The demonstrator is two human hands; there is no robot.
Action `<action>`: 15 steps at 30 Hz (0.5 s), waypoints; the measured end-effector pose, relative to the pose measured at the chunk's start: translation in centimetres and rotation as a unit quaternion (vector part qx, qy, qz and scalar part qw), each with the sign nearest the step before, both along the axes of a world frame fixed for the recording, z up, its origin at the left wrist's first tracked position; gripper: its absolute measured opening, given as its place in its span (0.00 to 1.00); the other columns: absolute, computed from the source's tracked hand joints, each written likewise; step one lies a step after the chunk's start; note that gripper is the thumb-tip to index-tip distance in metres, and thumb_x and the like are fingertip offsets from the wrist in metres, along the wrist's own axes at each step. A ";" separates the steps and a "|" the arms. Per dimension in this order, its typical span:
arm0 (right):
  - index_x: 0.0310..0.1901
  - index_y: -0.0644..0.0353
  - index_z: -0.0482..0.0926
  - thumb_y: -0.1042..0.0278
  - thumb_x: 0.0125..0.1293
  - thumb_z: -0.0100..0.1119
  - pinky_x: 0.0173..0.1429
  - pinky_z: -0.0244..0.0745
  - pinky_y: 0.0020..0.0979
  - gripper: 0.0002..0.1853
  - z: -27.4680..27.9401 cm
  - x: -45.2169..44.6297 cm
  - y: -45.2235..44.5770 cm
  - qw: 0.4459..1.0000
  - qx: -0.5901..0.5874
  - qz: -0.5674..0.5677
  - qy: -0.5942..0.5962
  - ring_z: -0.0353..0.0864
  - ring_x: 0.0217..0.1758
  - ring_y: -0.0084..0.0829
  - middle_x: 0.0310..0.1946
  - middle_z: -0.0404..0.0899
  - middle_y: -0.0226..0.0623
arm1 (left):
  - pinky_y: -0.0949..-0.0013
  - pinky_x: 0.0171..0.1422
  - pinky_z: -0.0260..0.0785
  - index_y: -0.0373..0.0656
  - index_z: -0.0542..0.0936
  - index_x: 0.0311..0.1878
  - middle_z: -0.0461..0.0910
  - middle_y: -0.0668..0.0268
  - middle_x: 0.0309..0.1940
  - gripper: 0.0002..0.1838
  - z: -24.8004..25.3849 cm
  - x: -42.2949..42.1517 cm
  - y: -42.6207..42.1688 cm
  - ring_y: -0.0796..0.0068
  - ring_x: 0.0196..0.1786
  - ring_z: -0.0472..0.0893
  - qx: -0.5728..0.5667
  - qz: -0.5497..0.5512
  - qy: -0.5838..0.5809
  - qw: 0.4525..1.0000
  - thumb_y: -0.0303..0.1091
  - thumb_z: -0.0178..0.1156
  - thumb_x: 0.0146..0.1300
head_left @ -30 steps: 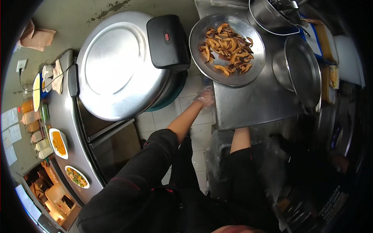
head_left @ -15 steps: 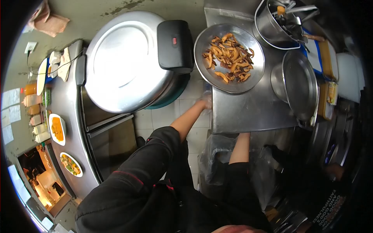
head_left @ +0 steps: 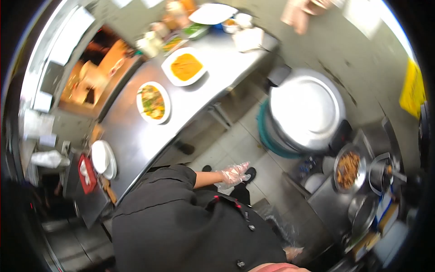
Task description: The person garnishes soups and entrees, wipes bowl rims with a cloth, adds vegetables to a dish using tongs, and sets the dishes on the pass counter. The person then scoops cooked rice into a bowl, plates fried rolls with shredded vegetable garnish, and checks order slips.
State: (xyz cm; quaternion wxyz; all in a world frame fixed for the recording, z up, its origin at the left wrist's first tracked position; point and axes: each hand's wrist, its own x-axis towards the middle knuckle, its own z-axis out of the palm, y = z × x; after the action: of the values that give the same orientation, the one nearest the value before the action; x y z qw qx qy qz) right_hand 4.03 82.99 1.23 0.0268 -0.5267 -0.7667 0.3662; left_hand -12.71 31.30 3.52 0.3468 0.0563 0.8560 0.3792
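Note:
My left hand (head_left: 233, 174), in a loose clear plastic glove, hangs over the tiled floor in front of my body. Its fingers are stretched out and nothing shows in them. Low in the view, by my right side, my right hand (head_left: 293, 253) also seems to be gloved. It is small and blurred, so its fingers are not clear. Near it is a crumpled clear plastic bag (head_left: 282, 226). On the left counter are a white bowl of orange curry (head_left: 186, 67) and a white dish of mixed vegetables (head_left: 153, 102).
A large lidded silver cooker (head_left: 308, 106) stands beyond my hands. At right, a steel table (head_left: 324, 206) bears a metal bowl of brown strips (head_left: 348, 170) and pots. White plates (head_left: 103, 158) and a red box (head_left: 86, 174) sit at the left counter's near end.
My view has swung left, toward the counter with the dishes. My left hand has left the steel table's edge and is now in front of me. My right hand has come out from beneath the table.

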 end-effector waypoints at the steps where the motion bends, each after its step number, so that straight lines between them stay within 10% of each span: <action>1: 0.61 0.70 0.61 0.61 0.62 0.59 0.55 0.70 0.42 0.31 2.2 -0.4 -2.5 0.999 0.001 0.038 0.007 0.72 0.51 0.39 0.51 0.70 0.45 | 0.66 0.77 0.41 0.30 0.48 0.70 0.46 0.48 0.72 0.37 -0.8 2.1 -2.3 0.60 0.74 0.49 0.003 0.012 0.020 1.000 0.43 0.48 0.66; 9: 0.66 0.70 0.53 0.65 0.60 0.60 0.61 0.65 0.41 0.38 14.3 -4.0 -22.0 0.926 -0.097 0.360 0.063 0.67 0.59 0.39 0.59 0.63 0.48 | 0.64 0.76 0.42 0.44 0.46 0.73 0.48 0.56 0.73 0.32 1.6 17.1 -18.0 0.59 0.74 0.51 -0.002 0.188 0.062 0.980 0.43 0.41 0.70; 15: 0.66 0.65 0.57 0.72 0.56 0.60 0.67 0.55 0.36 0.35 11.4 -12.7 -43.0 0.715 -0.354 0.586 0.141 0.63 0.63 0.35 0.60 0.64 0.42 | 0.63 0.74 0.51 0.44 0.57 0.70 0.59 0.55 0.69 0.28 2.5 28.4 -25.7 0.58 0.69 0.61 0.029 0.375 0.114 0.919 0.45 0.42 0.70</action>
State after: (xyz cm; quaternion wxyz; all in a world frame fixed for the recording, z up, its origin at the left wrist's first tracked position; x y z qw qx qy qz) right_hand -8.63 39.97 12.64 -0.2737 0.1152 -0.7233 0.6234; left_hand 15.69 5.56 6.01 0.0769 -0.2159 0.8368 0.4973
